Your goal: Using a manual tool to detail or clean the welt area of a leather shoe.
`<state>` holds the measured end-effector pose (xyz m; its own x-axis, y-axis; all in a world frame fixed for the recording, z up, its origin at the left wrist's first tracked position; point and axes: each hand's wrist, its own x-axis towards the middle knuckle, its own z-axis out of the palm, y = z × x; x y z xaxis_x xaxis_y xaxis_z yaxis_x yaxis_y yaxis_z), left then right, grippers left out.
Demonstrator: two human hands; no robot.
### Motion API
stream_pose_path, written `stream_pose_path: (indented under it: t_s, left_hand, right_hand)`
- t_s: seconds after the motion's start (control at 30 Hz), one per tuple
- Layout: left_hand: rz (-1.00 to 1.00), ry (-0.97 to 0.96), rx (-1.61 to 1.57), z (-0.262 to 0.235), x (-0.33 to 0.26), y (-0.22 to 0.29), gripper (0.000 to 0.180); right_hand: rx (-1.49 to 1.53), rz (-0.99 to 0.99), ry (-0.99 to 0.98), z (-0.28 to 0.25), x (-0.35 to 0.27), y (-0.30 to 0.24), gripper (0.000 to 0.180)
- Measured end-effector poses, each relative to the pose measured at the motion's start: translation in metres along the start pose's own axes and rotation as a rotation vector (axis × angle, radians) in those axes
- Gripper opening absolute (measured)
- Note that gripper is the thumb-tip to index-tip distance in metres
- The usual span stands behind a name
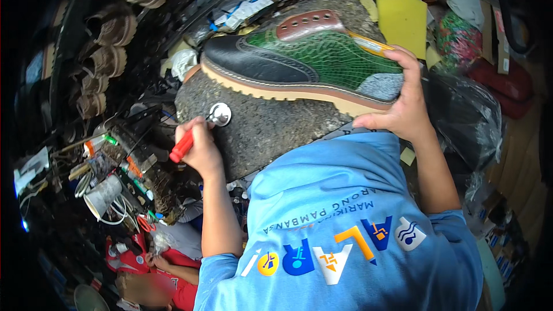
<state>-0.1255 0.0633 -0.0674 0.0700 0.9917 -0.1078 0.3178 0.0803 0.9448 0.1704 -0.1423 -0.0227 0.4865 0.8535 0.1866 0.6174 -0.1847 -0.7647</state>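
A boot with a black toe, green scaled side, brown lace panel and tan sole lies on its side on a big rough grey stone block. My right hand grips the boot's heel end, thumb under the sole and fingers over the top. My left hand is closed around the red handle of a small hammer. Its round metal head rests against the stone just below the sole near the toe. My blue printed shirt fills the lower middle.
Worn shoes hang on a rack at the left. A cluttered bench holds tools, a paper cup and wires. Yellow foam, black plastic bags and boxes lie at the right. Another person in red sits at the lower left.
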Motion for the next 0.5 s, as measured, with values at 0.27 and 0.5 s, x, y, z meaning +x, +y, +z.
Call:
stream_pose_path:
  t_s: [0.27, 0.5]
  left_hand:
    - [0.068, -0.411, -0.715, 0.03, -0.024, 0.088, 0.012]
    - [-0.334, -0.58, -0.534, 0.097, -0.071, 0.113, 0.008]
  right_hand:
    - [0.056, -0.032, -0.018, 0.004, -0.001, -0.002, 0.097]
    - [0.041, -0.052, 0.04, 0.009, -0.014, -0.009, 0.094]
